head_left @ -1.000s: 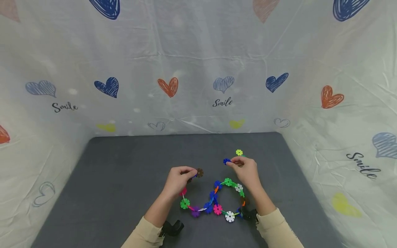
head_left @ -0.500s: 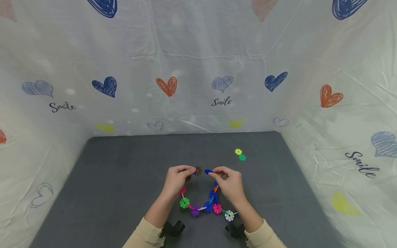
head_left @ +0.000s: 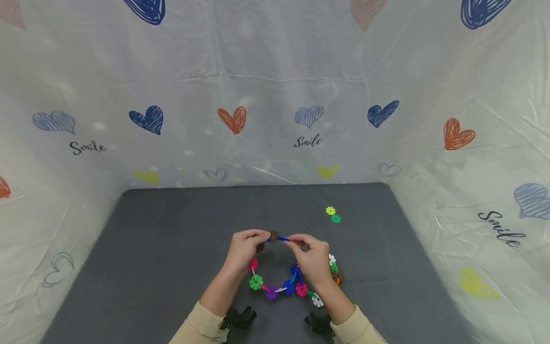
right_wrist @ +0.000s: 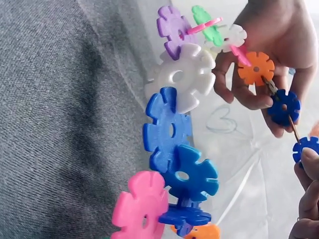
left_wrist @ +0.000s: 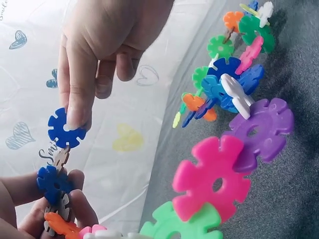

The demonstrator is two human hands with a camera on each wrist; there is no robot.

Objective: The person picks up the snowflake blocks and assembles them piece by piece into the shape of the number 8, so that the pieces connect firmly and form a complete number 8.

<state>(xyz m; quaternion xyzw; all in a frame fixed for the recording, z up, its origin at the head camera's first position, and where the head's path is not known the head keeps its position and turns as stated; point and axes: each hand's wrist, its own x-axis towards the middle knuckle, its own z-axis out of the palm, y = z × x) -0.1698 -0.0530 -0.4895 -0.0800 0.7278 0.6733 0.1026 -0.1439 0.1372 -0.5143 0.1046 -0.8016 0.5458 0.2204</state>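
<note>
My left hand (head_left: 242, 251) pinches the end of a chain of interlocking plastic snowflake discs, holding it above the table. A blue disc (left_wrist: 54, 183) shows at its fingers, and a brown disc (head_left: 274, 236) sticks out past them. My right hand (head_left: 313, 258) pinches another blue disc (left_wrist: 67, 128) between thumb and finger. That disc's edge meets the brown one; how deep the slots sit cannot be told. Pink, green, purple (left_wrist: 264, 132), white and blue discs hang below in a curve. A second loop, with a white disc (head_left: 317, 300), is partly hidden behind my right hand.
A yellow disc (head_left: 330, 210) and a green disc (head_left: 335, 219) lie side by side on the dark grey table (head_left: 180, 220), toward the back right. A pale curtain (head_left: 266, 57) printed with hearts surrounds the table at the back and sides.
My right hand has come left and toward me from near the yellow and green discs, carrying the blue disc to the brown one. My left hand has barely moved.
</note>
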